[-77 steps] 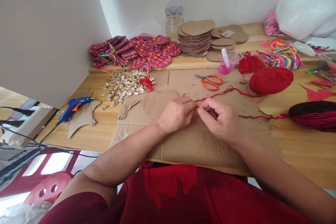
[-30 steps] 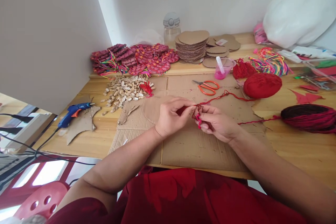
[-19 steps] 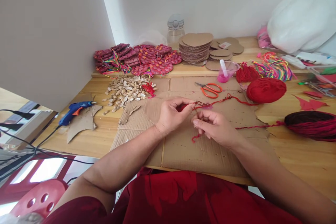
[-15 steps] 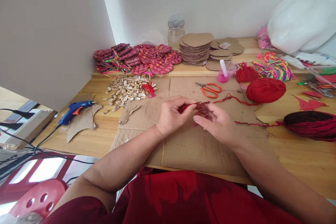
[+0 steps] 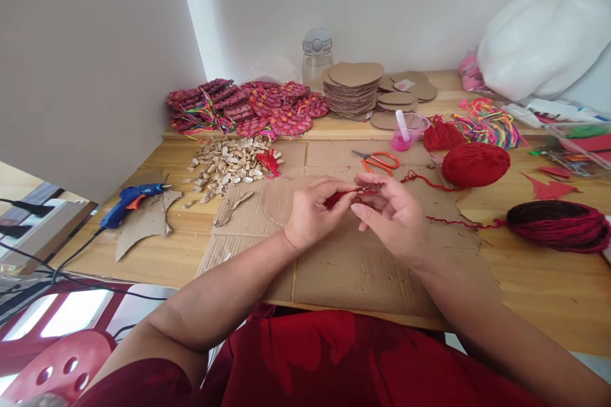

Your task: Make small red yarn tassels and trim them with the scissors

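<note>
Over the cardboard sheet point(image 5: 353, 267), my left hand point(image 5: 315, 213) pinches a small bunch of red yarn point(image 5: 338, 198) between thumb and fingers. Close by on the right, my right hand point(image 5: 398, 219) has its fingers curled round strands of the same yarn, with its thumb apart from the index finger. One strand runs back to a red yarn ball point(image 5: 476, 165). Another leads right to a dark red and brown yarn ball point(image 5: 558, 226). How the strands lie inside my fingers is partly hidden. Orange-handled scissors point(image 5: 379, 161) lie just beyond my hands.
Peanut shells point(image 5: 224, 165) are heaped at the left, near a blue glue gun point(image 5: 131, 203) with its cord. Behind stand decorated red pieces point(image 5: 281, 108), stacked cardboard shapes point(image 5: 353, 92), a bottle point(image 5: 317, 60) and a pink cup point(image 5: 405, 130). Colourful cords point(image 5: 489, 124) lie at right.
My right hand's fingers have curled inward and risen slightly towards the left hand, along the yarn. The left hand keeps its pinch. The whole view has shifted a little.
</note>
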{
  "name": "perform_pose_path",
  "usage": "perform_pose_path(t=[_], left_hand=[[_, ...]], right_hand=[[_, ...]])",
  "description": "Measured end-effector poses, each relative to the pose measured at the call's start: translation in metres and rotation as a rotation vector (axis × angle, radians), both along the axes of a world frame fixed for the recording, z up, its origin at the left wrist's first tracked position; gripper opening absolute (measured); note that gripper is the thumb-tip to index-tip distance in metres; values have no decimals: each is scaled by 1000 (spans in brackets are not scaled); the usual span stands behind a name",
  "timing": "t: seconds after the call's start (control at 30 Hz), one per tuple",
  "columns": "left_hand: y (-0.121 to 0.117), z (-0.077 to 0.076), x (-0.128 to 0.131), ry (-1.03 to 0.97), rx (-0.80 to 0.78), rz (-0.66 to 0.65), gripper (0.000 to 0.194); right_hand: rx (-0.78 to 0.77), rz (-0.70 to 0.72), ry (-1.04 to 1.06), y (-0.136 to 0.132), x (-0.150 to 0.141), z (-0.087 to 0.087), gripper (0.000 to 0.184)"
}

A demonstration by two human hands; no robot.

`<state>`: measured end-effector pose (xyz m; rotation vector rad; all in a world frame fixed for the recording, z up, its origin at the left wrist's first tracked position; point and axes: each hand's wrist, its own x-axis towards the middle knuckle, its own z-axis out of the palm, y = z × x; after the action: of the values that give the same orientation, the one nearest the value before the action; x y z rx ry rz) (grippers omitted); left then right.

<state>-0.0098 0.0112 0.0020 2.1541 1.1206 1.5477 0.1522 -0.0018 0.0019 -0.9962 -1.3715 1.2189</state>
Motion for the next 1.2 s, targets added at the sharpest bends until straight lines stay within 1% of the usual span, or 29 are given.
perform_pose_path(t=[0.03, 0.17, 0.23, 0.3, 0.5, 0.63, 0.73, 0.93, 1.07, 1.2], left_hand=[[0, 0, 0, -4, 3, 2, 7], [0, -3, 0, 6, 25, 13, 7], [0, -5, 0, 42, 44, 12, 9], [-1, -6, 0, 92, 58, 7, 12], [-2, -7, -2, 243, 90, 4, 12], [-1, -10, -1, 254, 85, -3, 11], [0, -10, 1, 199, 25, -30, 11], [-1, -7, 3, 54, -155, -73, 13], [-2, -5, 3, 39, -222, -81, 13], [-1, -4, 3, 49, -256, -77, 12]], right_hand=[[-46, 17, 35, 0, -1, -1, 48], [-221, 43, 135, 1, -3, -3, 36], [-290, 22, 170, 1, -4, -3, 34], [-324, -11, 193, 1, -4, -4, 34], [-327, -37, 195, 0, -5, -5, 35], [-284, -59, 137, -1, -3, -6, 33], [-256, -63, 117, -2, -2, -8, 30], [-238, -77, 113, 0, 0, -10, 28], [-241, -89, 121, 1, -1, -9, 25], [-237, -103, 130, 1, -3, -8, 25]])
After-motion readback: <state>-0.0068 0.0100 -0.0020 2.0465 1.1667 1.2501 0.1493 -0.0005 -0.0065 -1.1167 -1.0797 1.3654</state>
